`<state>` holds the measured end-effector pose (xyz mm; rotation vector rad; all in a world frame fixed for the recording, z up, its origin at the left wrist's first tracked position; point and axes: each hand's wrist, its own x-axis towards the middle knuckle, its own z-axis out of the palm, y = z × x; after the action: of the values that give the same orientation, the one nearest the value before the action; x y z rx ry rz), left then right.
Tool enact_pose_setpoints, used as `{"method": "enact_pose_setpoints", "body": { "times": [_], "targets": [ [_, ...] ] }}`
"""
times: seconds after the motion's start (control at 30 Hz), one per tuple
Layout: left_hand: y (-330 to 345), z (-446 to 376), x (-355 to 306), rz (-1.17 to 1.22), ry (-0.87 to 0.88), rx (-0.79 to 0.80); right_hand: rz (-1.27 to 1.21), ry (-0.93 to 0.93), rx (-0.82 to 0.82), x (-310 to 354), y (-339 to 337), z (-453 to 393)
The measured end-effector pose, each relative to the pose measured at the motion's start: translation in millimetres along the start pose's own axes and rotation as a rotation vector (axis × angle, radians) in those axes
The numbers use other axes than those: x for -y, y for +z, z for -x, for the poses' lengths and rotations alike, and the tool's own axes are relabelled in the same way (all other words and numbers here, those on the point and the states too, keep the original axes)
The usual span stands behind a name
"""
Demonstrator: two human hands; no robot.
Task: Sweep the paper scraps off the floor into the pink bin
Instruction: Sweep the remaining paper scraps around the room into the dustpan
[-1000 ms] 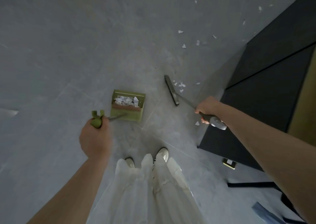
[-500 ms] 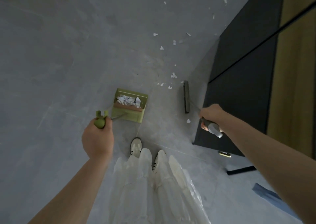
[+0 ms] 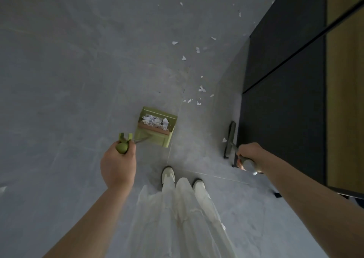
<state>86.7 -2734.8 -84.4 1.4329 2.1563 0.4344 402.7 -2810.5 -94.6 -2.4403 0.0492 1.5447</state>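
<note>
So the person's standing on the grey tile floor [image 3: 78, 80], looking straight down at their own white shoes [image 3: 168, 174] and pale trousers [image 3: 183, 218]. Left hand [image 3: 118, 165] is wrapped tight round the green handle [image 3: 123, 146] of a long-stemmed dustpan [image 3: 155, 126], fingers curled all the way round it. The pan itself sits flat on the floor just ahead of the left shoe, and it's got a little heap of white paper bits [image 3: 154, 120] piled at its far end.

Right hand [image 3: 249, 155] grips the grey handle [image 3: 249, 163] of the broom, curled round it too. The broom head [image 3: 230, 139] is down on the floor right along the base of the dark cabinet [image 3: 285, 100], nearly touching it. One scrap [image 3: 224, 140] lies right beside the head on the pan's side.

Loads of paper scraps [image 3: 201, 89] are on the tiles: a small cluster just beyond the dustpan's far right corner, near a tile seam, then a looser trail [image 3: 184, 57] running further out along the cabinet front toward the far edge of the floor. The cabinet has a tan wooden top [image 3: 344, 100] off to the right.

Can't see any pink bin from here. The dustpan and broom head are well apart, with bare tile between them.
</note>
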Motion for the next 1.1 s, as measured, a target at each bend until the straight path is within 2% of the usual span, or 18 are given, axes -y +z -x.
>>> {"method": "enact_pose_setpoints", "body": {
  "times": [0.13,0.23,0.53,0.93,1.1],
  "targets": [
    [0.3,-21.2,-2.6,-0.029,0.022,0.012,-0.27,-0.002,0.069,27.5,22.3,-1.8],
    [1.5,-33.4,-5.4,-0.027,0.008,0.006,-0.34,-0.043,0.096,53.5,35.4,0.9],
    [2.6,-70.4,-5.0,-0.03,0.022,0.02,-0.714,0.02,0.18,109.4,58.7,-31.3],
    [4.2,-93.3,-33.0,-0.042,0.043,0.023,-0.749,0.048,0.174,150.4,56.4,-21.7],
    [8.7,-104.5,-46.6,-0.054,0.016,0.009,-0.808,0.071,0.286,180.1,61.0,-13.4]
  ]
}}
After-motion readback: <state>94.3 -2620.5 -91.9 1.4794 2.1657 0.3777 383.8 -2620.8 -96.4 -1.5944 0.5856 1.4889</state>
